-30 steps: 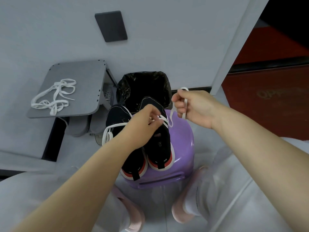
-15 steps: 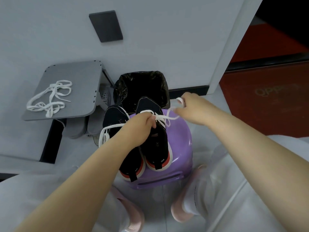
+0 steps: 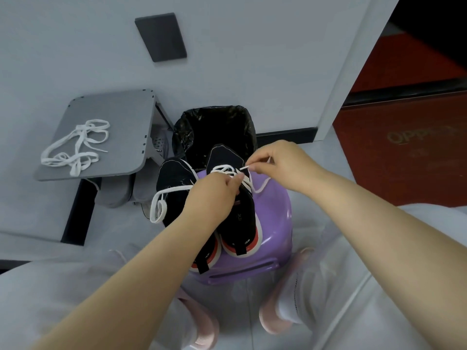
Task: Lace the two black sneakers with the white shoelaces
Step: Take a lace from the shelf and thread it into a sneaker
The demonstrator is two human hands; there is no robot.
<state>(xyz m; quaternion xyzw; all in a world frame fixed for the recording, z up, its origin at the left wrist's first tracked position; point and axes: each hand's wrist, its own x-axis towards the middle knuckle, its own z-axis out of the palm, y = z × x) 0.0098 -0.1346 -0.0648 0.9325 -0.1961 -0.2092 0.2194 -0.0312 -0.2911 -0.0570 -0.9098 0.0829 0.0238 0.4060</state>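
fingers [image 3: 256, 161] of right hand [image 3: 285, 168] pinch free tip of white shoelace [image 3: 223, 169] above first black sneaker [image 3: 242, 215]. left hand [image 3: 214, 195], fingers curled, grips same lace at the eyelets. second black sneaker [image 3: 174, 179] stands just beside it on purple stool [image 3: 276, 223]. spare shoelace [image 3: 75, 147] lies on grey counter [image 3: 121, 114].

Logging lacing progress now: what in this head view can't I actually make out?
- Head view, right sneaker eyelets: covered by the left hand, so laced rows cannot be counted.
- Head view, left sneaker tongue and eyelets: hidden behind the left forearm.
- Head view, where the white lace end pinched by the right hand is headed: too small.
- Head view, shoes under the grey shelf: mostly covered by it.
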